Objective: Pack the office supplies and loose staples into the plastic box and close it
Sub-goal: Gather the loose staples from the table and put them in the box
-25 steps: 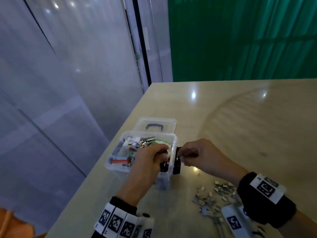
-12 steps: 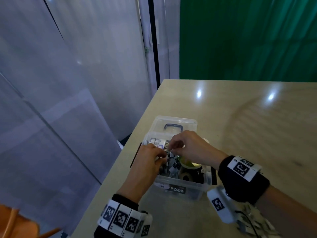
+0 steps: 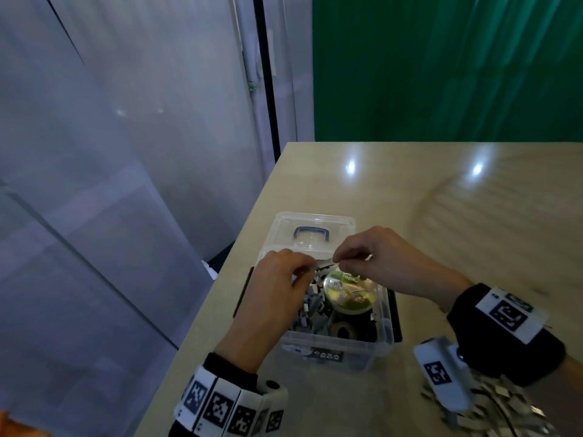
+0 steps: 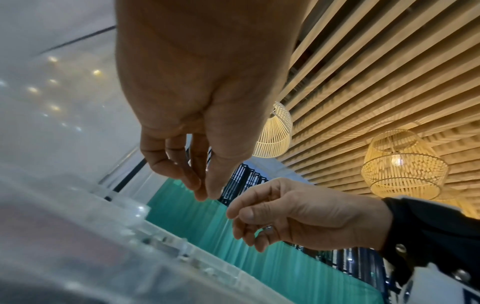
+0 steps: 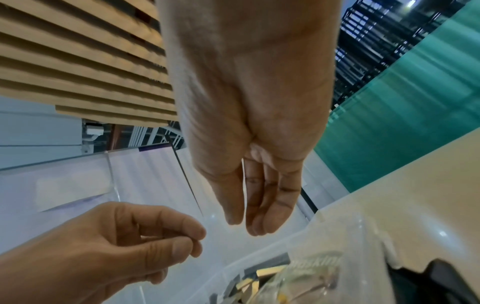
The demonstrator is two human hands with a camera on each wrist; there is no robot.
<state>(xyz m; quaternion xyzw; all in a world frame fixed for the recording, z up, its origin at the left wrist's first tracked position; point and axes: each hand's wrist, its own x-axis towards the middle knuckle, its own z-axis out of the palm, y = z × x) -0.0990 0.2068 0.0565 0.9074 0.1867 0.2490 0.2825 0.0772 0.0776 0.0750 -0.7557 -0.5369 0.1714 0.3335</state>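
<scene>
The clear plastic box (image 3: 331, 348) stands open on the table, its lid (image 3: 310, 228) lying back behind it. Inside are a round clear tub with a green label (image 3: 348, 293), a heap of grey staples (image 3: 310, 310) and a dark tape roll (image 3: 344, 330). Both hands hover over the box's far half. My left hand (image 3: 310, 266) pinches thumb to forefinger on a thin grey staple strip (image 3: 325, 263). My right hand (image 3: 339, 259) pinches its other end. The wrist views show the left fingertips (image 4: 205, 195) and right fingertips (image 5: 241, 224) closed together, close to each other.
More loose staples (image 3: 511, 405) lie on the table at the lower right, partly under my right wrist. Black latches (image 3: 397, 313) hang at the box's sides. The table's left edge (image 3: 220, 294) runs close beside the box, with floor beyond it.
Both hands have left the black latch at the box's side and risen over the open box. The box now sits nearer the middle of the view.
</scene>
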